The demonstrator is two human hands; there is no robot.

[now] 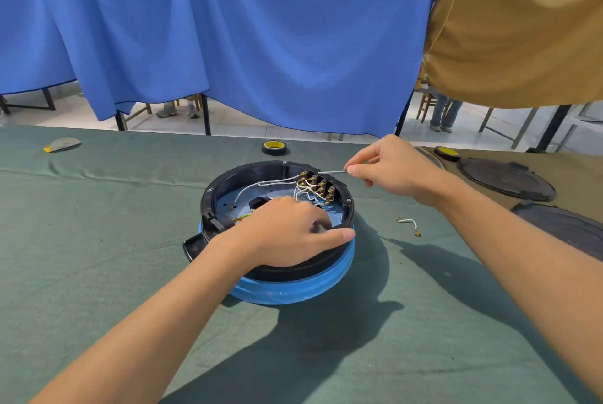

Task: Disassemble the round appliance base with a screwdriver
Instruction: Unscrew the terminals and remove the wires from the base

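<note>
The round appliance base lies open on the green cloth, a black ring on a blue lower shell. Inside it are white wires and a block of brass terminals at the far right. My left hand grips the near rim, thumb outside along the edge and fingers curled inside. My right hand pinches a thin metal screwdriver by its shaft, the tip touching the top of the terminal block.
A loose white wire with brass ends lies right of the base. A roll of black tape sits behind it, another roll at the far right. Two dark round covers lie on the right. Blue and tan curtains hang behind.
</note>
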